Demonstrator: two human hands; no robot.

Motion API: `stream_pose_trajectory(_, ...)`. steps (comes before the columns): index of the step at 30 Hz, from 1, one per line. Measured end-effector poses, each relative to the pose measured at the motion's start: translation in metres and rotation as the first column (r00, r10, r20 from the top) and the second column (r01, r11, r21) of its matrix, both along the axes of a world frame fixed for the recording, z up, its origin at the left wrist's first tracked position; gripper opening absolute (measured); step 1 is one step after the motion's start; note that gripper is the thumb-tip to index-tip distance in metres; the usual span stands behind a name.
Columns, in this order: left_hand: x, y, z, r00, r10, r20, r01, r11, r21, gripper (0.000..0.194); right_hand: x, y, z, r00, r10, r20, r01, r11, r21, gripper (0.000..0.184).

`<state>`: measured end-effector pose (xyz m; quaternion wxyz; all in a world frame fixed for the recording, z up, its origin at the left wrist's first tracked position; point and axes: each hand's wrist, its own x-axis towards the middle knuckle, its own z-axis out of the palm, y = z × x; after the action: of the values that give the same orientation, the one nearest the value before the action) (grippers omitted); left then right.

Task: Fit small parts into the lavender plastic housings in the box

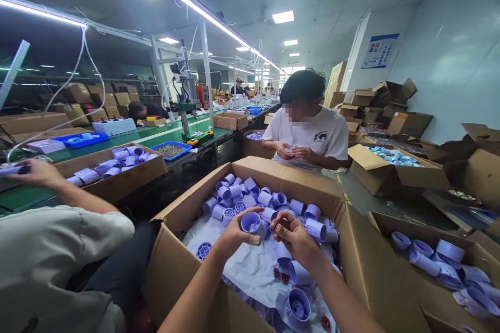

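My left hand [236,231] is closed round a lilac plastic cylinder part [252,222], open end facing me, with a bandage on the thumb. Close to its right, my right hand [294,237] is curled in a pinch beside the part; what it pinches is too small to name. Both hands hover over a large open cardboard box [177,265] lined with white paper and holding several more lilac cylinder parts [234,195]. Small red pieces [276,273] lie on the paper below my hands.
A person in a white T-shirt [308,132] sits across, handling a part. Another person's sleeve and arm [58,250] are at my left by the green bench [156,138]. Boxes of lilac parts [441,257] stand right and behind. A press machine [187,93] stands on the bench.
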<state>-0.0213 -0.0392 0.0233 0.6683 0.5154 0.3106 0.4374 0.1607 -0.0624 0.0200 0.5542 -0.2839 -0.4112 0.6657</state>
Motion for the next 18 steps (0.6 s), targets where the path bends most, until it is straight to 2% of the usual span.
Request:
stream_pose_trajectory(2, -0.001, -0.001, 0.001, 1.0, -0.008, -0.021, 0.008, 1.0, -0.001, 0.079, 0.001, 0.001, -0.001, 0.999, -0.016, 0.032, 0.016, 1.0, 0.009, 0.04)
stream_pose_trajectory(5, -0.001, -0.001, 0.002, 0.991, 0.004, -0.137, 0.004, 0.998, 0.06, 0.075, 0.005, 0.005, -0.003, 0.991, -0.112, 0.072, 0.111, 0.994, 0.023, 0.041)
stream_pose_trajectory(8, 0.001, 0.001, -0.002, 0.956, 0.141, -0.258, -0.078, 0.968, 0.239, 0.065, 0.011, 0.009, -0.005, 0.97, -0.225, 0.092, 0.223, 0.974, 0.03, 0.04)
stream_pose_trajectory(11, 0.004, 0.005, -0.008, 0.879, 0.325, -0.349, -0.146, 0.88, 0.453, 0.055, 0.016, 0.009, -0.006, 0.957, -0.279, 0.074, 0.278, 0.96, 0.03, 0.041)
stream_pose_trajectory(15, 0.006, 0.008, -0.014, 0.769, 0.474, -0.429, -0.186, 0.807, 0.56, 0.055, 0.018, 0.001, -0.003, 0.978, -0.188, 0.094, 0.185, 0.982, 0.038, 0.037)
stream_pose_trajectory(18, 0.007, 0.008, -0.015, 0.733, 0.524, -0.433, -0.2, 0.775, 0.599, 0.056, 0.014, -0.007, 0.002, 0.982, -0.093, 0.167, 0.086, 0.995, 0.052, 0.037)
